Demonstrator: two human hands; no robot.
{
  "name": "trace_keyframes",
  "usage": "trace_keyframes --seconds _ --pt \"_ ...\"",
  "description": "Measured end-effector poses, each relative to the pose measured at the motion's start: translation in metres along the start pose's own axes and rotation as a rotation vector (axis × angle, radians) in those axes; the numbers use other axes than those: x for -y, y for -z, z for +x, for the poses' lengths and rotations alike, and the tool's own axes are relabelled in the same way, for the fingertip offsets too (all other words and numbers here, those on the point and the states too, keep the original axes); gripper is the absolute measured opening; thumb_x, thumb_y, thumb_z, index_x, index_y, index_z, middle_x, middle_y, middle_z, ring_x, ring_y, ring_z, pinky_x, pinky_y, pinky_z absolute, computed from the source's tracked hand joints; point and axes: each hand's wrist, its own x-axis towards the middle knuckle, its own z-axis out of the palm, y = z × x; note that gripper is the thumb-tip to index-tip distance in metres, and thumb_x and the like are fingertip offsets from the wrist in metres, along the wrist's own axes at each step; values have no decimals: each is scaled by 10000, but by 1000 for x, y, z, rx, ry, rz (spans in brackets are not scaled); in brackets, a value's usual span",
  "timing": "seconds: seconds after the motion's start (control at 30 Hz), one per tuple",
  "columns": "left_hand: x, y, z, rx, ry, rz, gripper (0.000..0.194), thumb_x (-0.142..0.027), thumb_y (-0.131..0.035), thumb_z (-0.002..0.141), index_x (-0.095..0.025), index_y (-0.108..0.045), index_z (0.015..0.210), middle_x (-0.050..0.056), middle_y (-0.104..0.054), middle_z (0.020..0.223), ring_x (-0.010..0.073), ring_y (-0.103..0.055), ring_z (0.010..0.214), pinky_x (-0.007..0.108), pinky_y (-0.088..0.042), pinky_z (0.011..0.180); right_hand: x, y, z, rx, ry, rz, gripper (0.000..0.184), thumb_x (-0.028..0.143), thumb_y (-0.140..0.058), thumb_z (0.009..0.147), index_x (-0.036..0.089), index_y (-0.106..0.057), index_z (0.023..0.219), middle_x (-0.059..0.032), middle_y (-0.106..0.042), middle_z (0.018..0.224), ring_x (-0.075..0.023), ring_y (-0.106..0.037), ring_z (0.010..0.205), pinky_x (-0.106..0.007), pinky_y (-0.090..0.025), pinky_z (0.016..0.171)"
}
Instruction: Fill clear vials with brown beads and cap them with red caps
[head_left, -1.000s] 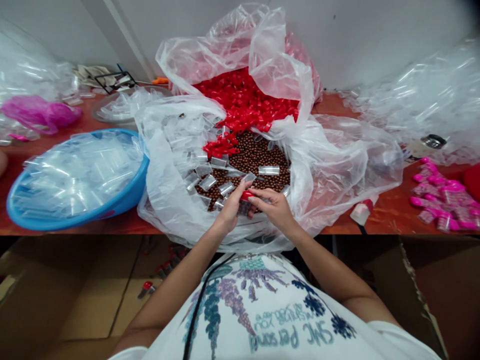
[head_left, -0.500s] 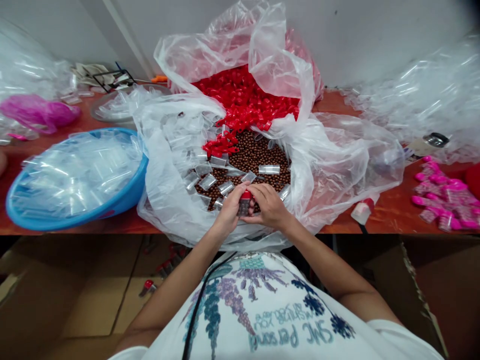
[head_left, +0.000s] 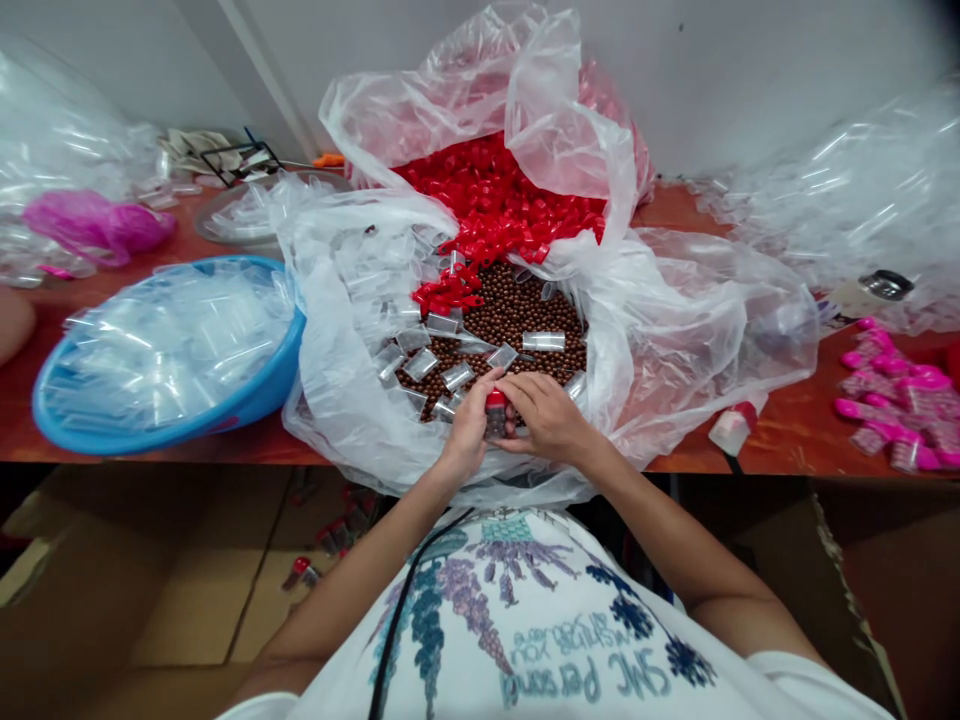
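Observation:
A small clear tube (head_left: 496,424) with a red cap (head_left: 495,399) stands roughly upright between my two hands, and brown balls show through its wall. My left hand (head_left: 469,428) is closed around its left side. From the right, my right hand (head_left: 553,418) curls over it, fingers at the cap and thumb low on the tube. Just beyond lie brown balls (head_left: 517,308) in a plastic-lined container, with several clear open tubes (head_left: 544,341) on top. Loose red caps (head_left: 448,292) sit at the left of the balls.
Behind is a plastic bag of red caps (head_left: 517,195). A blue basin (head_left: 292,370) of clear plastic pieces stands left. Pink-capped tubes (head_left: 900,400) lie right, near one red-capped piece (head_left: 733,428). Below the table edge, a cardboard box (head_left: 195,590) holds several red-capped tubes.
The tube has turned from lying tilted, mostly hidden by my fingers, to upright with its cap on top. My right hand has shifted from the cap's side to around the tube.

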Motion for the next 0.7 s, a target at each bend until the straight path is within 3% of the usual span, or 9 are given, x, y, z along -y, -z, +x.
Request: trace_keyframes --seconds 0.2,0.3,0.4,0.47,0.53,0.63,0.7 --pt "1 -8 2 90 156 59 369 -417 -474 868 -152 -620 1079 33 -651 708 142 -595 580 274 -501 575 -2 2 -9 -35 -131 -34 613 458 -615 707 110 -516 1202 -153 -601 1097 -296 -518 1013 -428 -402 888" --pt "-5 -8 7 135 133 192 368 -406 -429 882 -167 -617 1090 43 -662 753 158 -606 617 302 -512 617 -2 2 -12 -75 -210 -37 611 464 -636 684 108 -535 1170 -144 -606 1070 -291 -523 991 -417 -398 888" --pt "-20 7 20 181 -104 581 396 -424 -422 885 -171 -613 1121 74 -665 923 187 -622 792 313 -504 726 -8 11 -19 -31 -280 -68 612 512 -633 716 115 -540 1173 -147 -604 1100 -293 -522 1024 -423 -388 918" --pt "-33 24 33 110 -341 966 345 -351 -473 867 -177 -627 1121 90 -643 1035 216 -591 950 336 -463 856 -14 21 -28 57 -330 -117 619 517 -637 740 126 -530 1208 -149 -598 1139 -301 -511 1076 -439 -375 948" --pt "-43 41 46 55 -468 1337 316 -229 -513 827 -181 -647 1109 101 -632 1075 241 -549 1043 359 -395 956 -21 32 -38 175 -349 -167 689 525 -677 717 124 -509 1252 -164 -578 1202 -324 -479 1148 -469 -354 985" --pt "-49 55 61 140 -413 1687 407 -115 -526 768 -201 -645 1148 109 -644 1063 258 -539 1048 352 -373 958 -26 41 -43 286 -355 -228 796 535 -737 659 114 -494 1288 -196 -518 1300 -369 -412 1240 -522 -317 1028" --pt "-50 55 66 218 -367 1812 486 -97 -541 741 -230 -620 1202 109 -644 1053 260 -552 1015 335 -393 908 -25 40 -34 287 -356 -246 670 467 -709 725 130 -520 1273 -184 -513 1315 -368 -404 1253 -528 -316 1037"
